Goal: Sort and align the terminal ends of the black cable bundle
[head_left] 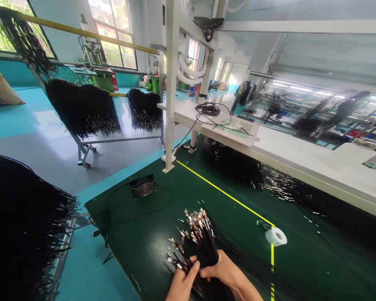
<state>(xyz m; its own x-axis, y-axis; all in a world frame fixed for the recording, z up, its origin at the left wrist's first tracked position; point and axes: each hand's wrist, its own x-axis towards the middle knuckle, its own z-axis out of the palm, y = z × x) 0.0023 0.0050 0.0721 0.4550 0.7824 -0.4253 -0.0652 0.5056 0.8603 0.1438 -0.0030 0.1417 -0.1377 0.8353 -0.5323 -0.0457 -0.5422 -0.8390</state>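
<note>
A bundle of thin black wires (203,242) with metal terminals at their ends lies over the dark green floor mat (144,238), fanning up and left. My right hand (227,271) is wrapped round the bundle from the right. My left hand (183,284) pinches the wires just left of it, thumb and fingers closed on the strands. More black wires trail off to the right across the mat.
A roll of clear tape (276,236) lies on the yellow floor line to the right. A small fan (143,186) sits on the mat ahead. A white workbench (301,154) runs along the right. Racks hung with black wire bundles (83,108) stand left.
</note>
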